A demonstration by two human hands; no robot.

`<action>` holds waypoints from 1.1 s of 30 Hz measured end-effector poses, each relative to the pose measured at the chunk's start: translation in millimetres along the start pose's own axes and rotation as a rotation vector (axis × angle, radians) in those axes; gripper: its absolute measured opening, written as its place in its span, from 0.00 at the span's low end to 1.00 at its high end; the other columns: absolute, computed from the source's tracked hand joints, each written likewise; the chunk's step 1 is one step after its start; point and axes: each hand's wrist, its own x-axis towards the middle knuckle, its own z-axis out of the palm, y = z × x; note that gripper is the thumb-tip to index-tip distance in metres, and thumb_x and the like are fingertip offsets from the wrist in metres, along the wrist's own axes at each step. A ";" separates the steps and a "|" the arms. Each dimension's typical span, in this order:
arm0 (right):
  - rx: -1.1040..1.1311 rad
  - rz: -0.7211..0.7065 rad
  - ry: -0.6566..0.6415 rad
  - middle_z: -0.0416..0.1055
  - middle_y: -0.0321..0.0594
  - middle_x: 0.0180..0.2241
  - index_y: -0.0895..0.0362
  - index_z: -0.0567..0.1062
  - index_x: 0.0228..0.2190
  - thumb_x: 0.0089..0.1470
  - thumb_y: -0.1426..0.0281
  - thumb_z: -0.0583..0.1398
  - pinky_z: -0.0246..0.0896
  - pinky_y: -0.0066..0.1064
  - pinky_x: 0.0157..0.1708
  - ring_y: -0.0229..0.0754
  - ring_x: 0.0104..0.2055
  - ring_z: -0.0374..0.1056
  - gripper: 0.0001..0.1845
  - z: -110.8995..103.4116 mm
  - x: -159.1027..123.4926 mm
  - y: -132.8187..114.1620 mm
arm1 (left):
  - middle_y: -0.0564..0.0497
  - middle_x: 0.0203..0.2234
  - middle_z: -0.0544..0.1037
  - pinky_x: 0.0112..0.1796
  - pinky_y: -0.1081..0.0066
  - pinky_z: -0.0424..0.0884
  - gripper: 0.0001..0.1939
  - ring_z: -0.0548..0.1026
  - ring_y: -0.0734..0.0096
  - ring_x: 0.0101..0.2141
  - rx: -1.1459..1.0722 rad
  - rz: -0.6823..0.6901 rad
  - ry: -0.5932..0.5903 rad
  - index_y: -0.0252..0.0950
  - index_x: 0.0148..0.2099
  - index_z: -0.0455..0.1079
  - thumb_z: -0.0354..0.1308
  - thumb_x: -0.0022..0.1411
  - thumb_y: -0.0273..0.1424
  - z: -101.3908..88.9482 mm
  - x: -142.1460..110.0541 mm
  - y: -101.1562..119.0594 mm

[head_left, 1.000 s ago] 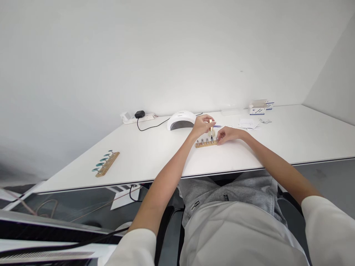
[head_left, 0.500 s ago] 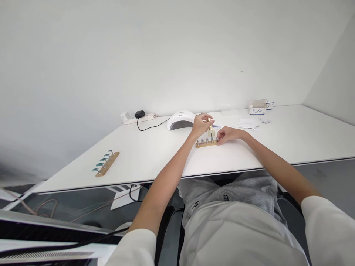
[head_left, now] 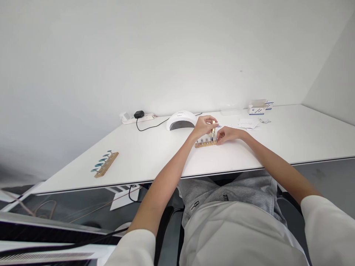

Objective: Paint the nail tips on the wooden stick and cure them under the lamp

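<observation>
My left hand (head_left: 203,126) pinches the gold cap of a nail polish brush (head_left: 213,127). The dark brush end points down at one of the nail tips on a short wooden nail tip stand (head_left: 203,145), apparently touching it. Several small nail tips on metal posts stand in a row along this wooden bar. At the bar's right end, my right hand (head_left: 227,134) has its fingers closed on the stand, partly hiding the last post. A pale polish bottle (head_left: 210,135) shows just behind the bar, mostly covered by the brush and hand.
A second wooden stand (head_left: 107,165) with teal nail tips lies at the table's left. Behind my left hand sits a white nail lamp (head_left: 181,120). A power strip (head_left: 144,117) with a black adapter (head_left: 139,114), paper sheets (head_left: 247,123) and small boxes (head_left: 257,108) line the back.
My left hand has shifted slightly right and downward with the brush, which now sits lower over the nail tips. My right hand stays at the stand's right end.
</observation>
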 end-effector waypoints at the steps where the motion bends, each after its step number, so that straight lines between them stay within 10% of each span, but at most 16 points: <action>1: -0.002 0.003 0.002 0.71 0.35 0.28 0.56 0.76 0.27 0.32 0.53 0.71 0.54 0.31 0.33 0.39 0.31 0.63 0.23 0.1 0.1 -0.1 | 0.56 0.19 0.66 0.15 0.78 0.52 0.14 0.58 0.84 0.15 0.003 -0.002 -0.004 0.33 0.33 0.72 0.67 0.47 0.36 -0.1 0.2 -0.6; 33: 0.011 0.018 0.008 0.73 0.36 0.29 0.57 0.77 0.28 0.30 0.53 0.71 0.56 0.31 0.34 0.40 0.33 0.65 0.24 0.5 -0.9 -2.5 | 0.56 0.20 0.67 0.21 0.77 0.62 0.10 0.65 0.80 0.20 0.156 0.069 0.226 0.33 0.32 0.70 0.62 0.48 0.33 -2.7 2.0 1.1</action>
